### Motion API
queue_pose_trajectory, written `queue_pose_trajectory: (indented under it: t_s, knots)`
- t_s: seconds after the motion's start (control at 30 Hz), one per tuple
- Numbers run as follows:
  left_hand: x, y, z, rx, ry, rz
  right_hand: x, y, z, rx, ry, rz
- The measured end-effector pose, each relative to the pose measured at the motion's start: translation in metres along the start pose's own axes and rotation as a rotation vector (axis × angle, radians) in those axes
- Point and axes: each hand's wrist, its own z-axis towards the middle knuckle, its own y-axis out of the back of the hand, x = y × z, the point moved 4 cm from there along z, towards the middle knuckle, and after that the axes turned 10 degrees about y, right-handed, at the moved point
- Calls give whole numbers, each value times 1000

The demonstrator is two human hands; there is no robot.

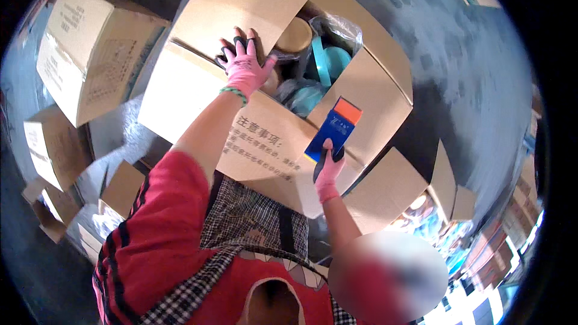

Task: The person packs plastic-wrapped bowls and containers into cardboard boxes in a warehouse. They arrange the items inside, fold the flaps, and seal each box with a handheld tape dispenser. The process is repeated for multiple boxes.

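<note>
A large cardboard box point(180, 87) stands in front of me with its flaps spread. My left hand point(245, 67), in a pink glove with dark fingertips, lies with spread fingers on a box flap point(241, 6). In my right hand point(329, 168), gloved alike, is a tape dispenser-like block, dark blue with an orange end point(335, 129); its exact kind I cannot make out. It is held over the box's right flap point(370, 105). Inside the box are a brown roll point(295, 35) and turquoise rolls point(337, 63), partly under clear plastic.
Closed cardboard cartons point(75, 48) stand at the left, with a smaller carton point(51, 144) below. An open carton point(391, 189) at the right holds colourful items. Crumpled clear plastic point(129, 123) lies on the floor at the left.
</note>
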Motion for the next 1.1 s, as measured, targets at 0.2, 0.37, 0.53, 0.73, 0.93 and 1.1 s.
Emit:
queue_pose_trajectory:
  t_s: [0.2,0.37,0.53,0.73,0.93,1.1]
  knots:
    - [-2,-31,7,-41,58,228,48,23,57,166,-357,240]
    - [-2,-29,8,-81,101,244,112,90,189,-29,186,-6]
    - [-9,-36,8,-119,102,288,88,160,318,-328,393,-773]
    - [-9,-45,8,-129,95,233,-42,235,445,-94,-318,39]
    - [-6,-39,9,-203,72,241,56,160,403,3,-175,294]
    - [-2,-42,7,-146,82,239,135,123,296,95,-127,316]
